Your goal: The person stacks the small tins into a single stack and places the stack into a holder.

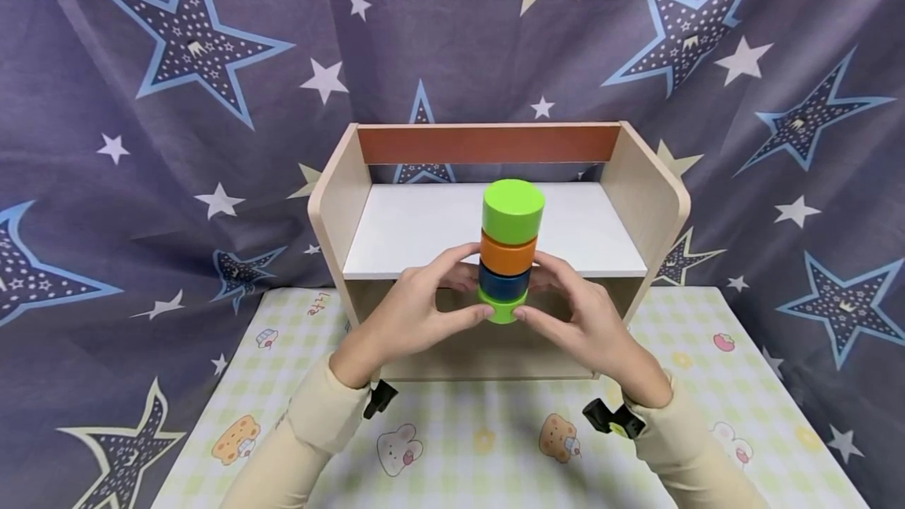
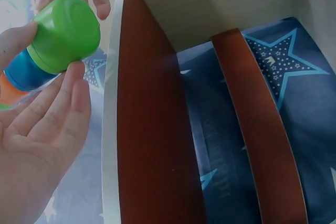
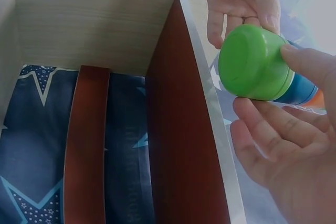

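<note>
A stack of round plastic stacking cups stands upright in mid-air between both hands, in front of the shelf. From the top it has a wide light-green cup [image 1: 512, 212], an orange cup [image 1: 507, 255], a dark blue cup [image 1: 503, 283] and a smaller green cup [image 1: 503, 309]. My left hand [image 1: 417, 301] holds the lower part from the left, thumb at the bottom green cup. From the other side my right hand [image 1: 590, 324] grips it the same way. Both wrist views show the bottom green cup [image 2: 65, 34] close up, with thumb and fingers around it.
Behind the stack is a small wooden shelf unit [image 1: 498, 144] with a white upper board [image 1: 424, 218], side panels and an open lower compartment. It stands on a green checked tablecloth [image 1: 438, 485]. A dark star-patterned curtain [image 1: 452, 30] hangs behind.
</note>
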A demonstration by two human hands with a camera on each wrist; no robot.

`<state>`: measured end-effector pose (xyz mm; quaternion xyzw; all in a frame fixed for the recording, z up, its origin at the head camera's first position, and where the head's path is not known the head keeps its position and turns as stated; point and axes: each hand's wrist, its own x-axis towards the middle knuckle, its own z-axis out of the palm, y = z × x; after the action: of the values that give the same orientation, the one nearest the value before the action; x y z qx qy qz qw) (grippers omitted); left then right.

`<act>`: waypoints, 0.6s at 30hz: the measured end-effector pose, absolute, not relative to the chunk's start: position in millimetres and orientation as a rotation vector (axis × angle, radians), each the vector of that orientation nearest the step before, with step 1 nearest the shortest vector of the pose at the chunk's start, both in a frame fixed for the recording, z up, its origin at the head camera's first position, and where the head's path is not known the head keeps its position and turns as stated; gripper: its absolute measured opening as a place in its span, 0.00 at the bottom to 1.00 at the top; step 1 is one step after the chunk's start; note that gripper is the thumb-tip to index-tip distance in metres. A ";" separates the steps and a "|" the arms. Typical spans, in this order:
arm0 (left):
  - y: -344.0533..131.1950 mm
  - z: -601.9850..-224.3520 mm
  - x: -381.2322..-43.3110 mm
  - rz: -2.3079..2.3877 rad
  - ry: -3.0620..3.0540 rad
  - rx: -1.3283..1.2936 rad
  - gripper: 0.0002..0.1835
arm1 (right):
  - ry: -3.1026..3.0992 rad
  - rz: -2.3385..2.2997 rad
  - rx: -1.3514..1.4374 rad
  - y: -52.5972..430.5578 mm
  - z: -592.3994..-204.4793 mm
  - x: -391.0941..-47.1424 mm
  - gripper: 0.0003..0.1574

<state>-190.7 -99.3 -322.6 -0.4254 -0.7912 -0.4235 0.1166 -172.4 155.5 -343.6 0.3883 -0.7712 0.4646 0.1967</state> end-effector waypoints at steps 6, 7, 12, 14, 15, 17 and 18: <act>-96.9 -317.4 -194.8 -1.249 -2.293 -1.255 0.41 | -2.152 1.281 1.093 156.2 -336.3 -176.1 0.48; -96.7 -316.8 -195.5 -1.250 -2.293 -1.251 0.41 | -2.155 1.276 1.088 156.4 -335.2 -176.7 0.48; -95.2 -314.3 -200.0 -1.267 -2.286 -1.241 0.40 | -2.179 1.265 1.060 157.1 -330.9 -180.3 0.48; -94.8 -314.0 -202.6 -1.280 -2.283 -1.242 0.40 | -2.186 1.264 1.055 157.2 -330.8 -182.8 0.47; -94.7 -314.2 -204.0 -1.288 -2.282 -1.238 0.40 | -2.189 1.260 1.052 157.0 -331.0 -184.4 0.47; -94.6 -314.5 -206.4 -1.312 -2.279 -1.236 0.40 | -2.190 1.260 1.046 156.5 -331.6 -187.8 0.47; -94.6 -314.8 -207.5 -1.324 -2.277 -1.234 0.40 | -2.190 1.262 1.043 156.2 -331.9 -189.5 0.46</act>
<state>-207.5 -94.6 -314.8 -0.4213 -0.7776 -0.4521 0.1159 -189.5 156.2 -331.9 0.3736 -0.7843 0.4521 0.2023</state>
